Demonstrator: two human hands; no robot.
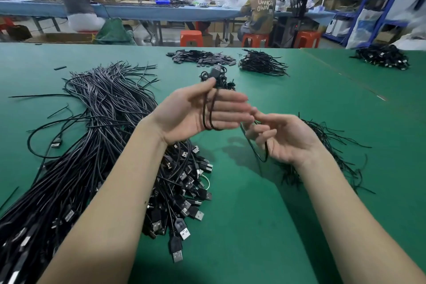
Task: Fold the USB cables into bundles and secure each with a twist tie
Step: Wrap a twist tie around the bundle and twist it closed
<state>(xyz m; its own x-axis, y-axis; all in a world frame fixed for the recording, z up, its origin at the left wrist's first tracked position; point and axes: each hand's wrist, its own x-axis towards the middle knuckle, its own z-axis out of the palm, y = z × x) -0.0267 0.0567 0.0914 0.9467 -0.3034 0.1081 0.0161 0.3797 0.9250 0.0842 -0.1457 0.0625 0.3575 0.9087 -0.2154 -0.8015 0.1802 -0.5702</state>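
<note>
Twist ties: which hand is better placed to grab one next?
Right, probably. The right hand hovers directly beside the twist ties, holding only the cable's trailing end. The left hand pins the folded loops and sits farther away.

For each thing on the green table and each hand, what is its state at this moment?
Left hand: palm up, thumb pinching the cable being folded, looped over its fingers.
Right hand: fingers curled round the same cable's lower loop.
Big cable pile: loose, unbundled.
Twist ties: loose heap behind the right hand.
Bundled cables: heaped at the far edge.
Flat black pieces: scattered pile.
Green table: flat, bearing all.
</note>
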